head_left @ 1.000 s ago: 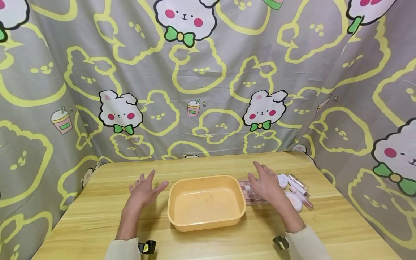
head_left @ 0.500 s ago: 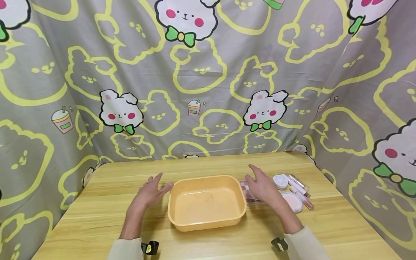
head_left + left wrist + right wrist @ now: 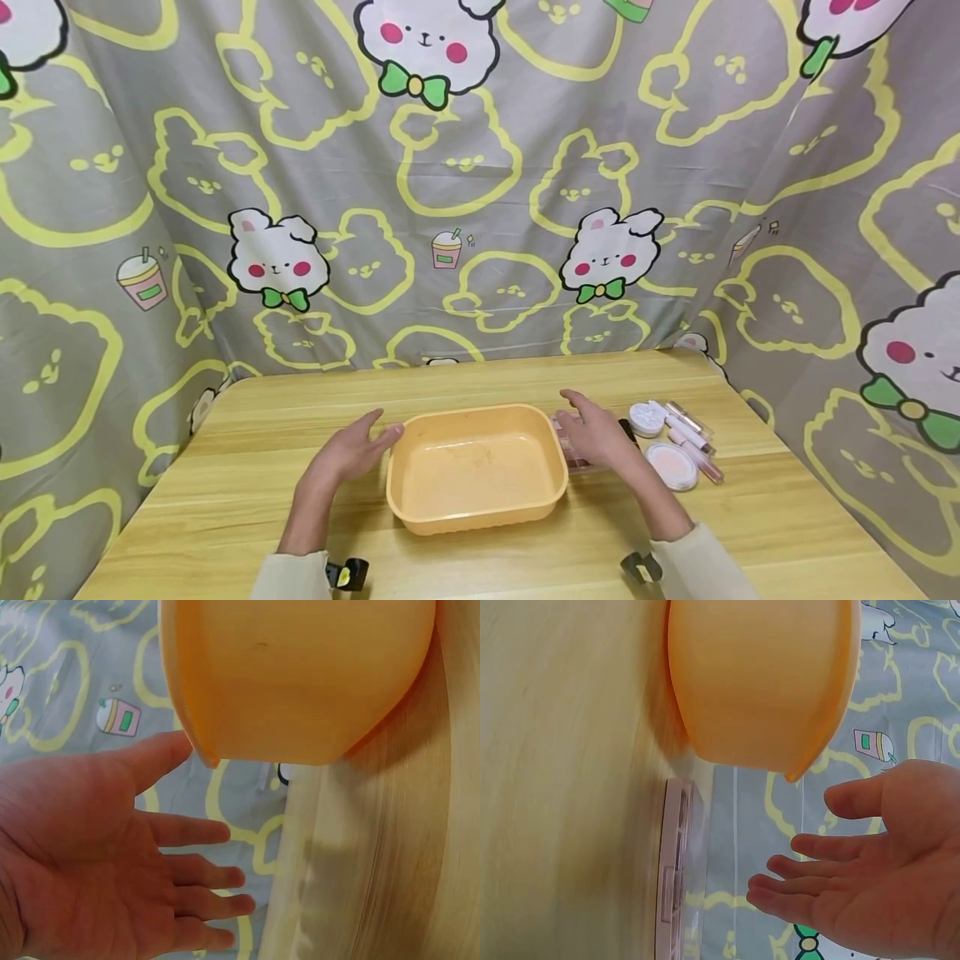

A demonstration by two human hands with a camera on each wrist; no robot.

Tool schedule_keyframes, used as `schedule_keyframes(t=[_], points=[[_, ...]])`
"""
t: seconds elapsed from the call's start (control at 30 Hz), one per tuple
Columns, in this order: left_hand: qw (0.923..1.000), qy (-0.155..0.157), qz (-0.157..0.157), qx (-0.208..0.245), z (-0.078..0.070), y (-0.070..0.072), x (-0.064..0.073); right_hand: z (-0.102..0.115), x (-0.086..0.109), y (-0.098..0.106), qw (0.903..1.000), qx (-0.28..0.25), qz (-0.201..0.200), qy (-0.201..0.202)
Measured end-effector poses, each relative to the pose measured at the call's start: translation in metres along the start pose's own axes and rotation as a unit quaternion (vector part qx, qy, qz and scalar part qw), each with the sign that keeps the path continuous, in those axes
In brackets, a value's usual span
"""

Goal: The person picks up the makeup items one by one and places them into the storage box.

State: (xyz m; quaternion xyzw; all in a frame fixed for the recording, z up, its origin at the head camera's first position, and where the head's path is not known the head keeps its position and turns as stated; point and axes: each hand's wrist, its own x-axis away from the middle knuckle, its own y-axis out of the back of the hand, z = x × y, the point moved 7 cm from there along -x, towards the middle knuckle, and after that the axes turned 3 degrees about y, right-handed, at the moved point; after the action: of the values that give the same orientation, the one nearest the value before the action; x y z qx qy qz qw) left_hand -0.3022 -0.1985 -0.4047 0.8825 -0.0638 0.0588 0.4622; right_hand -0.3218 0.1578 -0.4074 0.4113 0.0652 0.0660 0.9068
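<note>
A yellow-orange plastic basin [image 3: 480, 521] stands on the wooden table between both hands. My left hand [image 3: 348, 450] is at its left side with fingers spread; in the left wrist view the thumb of the left hand [image 3: 97, 847] is at the basin's rim, and whether it touches I cannot tell. My right hand [image 3: 596, 433] is held over a pinkish eyeshadow palette [image 3: 573, 454], partly hiding it, just right of the basin. In the right wrist view the right hand [image 3: 900, 862] has straight fingers, holds nothing, and is apart from the basin [image 3: 757, 682] and palette [image 3: 673, 877].
Right of the palette lie a round white compact [image 3: 671, 467], a small white round case [image 3: 647, 418] and several cosmetic tubes [image 3: 693, 442]. A patterned curtain [image 3: 465, 208] hangs behind and beside the table [image 3: 225, 467].
Both hands have moved inward towards the basin, the left to the right and the right to the left. The round compacts are less covered by the right arm. The basin has stayed put.
</note>
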Motion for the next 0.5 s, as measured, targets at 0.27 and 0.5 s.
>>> schedule_keyframes(t=[0.27,0.5], points=[[0.9998,-0.016,0.007,-0.005,-0.0035,-0.0010,0.0005,0.0039,-0.0008,-0.0060,0.9997,0.000,-0.013,0.023],[0.9996,-0.015,0.023,-0.004,-0.0048,-0.0024,0.0004,0.0081,-0.0013,-0.0093,0.9992,0.018,-0.018,0.032]])
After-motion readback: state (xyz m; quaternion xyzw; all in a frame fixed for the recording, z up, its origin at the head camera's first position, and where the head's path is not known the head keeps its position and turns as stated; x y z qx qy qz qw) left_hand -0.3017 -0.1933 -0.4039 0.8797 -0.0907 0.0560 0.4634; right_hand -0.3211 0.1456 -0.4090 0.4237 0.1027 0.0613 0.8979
